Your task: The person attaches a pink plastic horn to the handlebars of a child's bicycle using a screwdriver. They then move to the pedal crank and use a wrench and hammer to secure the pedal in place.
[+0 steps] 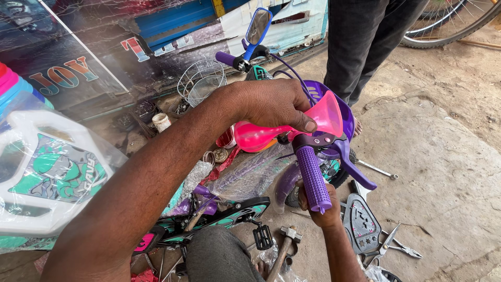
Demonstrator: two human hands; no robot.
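A small child's bicycle stands in front of me with purple handlebars. My left hand [271,102] reaches over the bar and closes on a pink horn [255,137], thumb pressed on its flared mouth. My right hand [326,211] grips the near purple ribbed grip [313,177] from below at its end. A purple brake lever [355,169] sticks out beside that grip. A purple basket [342,107] sits behind the horn. The far grip [225,58] carries a blue mirror [258,26].
Another person's legs in dark trousers [360,42] stand just beyond the bike. On the concrete lie a hammer [284,250], pliers [396,248], a spanner [378,169] and a grey triangular plate [360,222]. A wire basket [201,81] and a wrapped white panel [47,172] are on the left.
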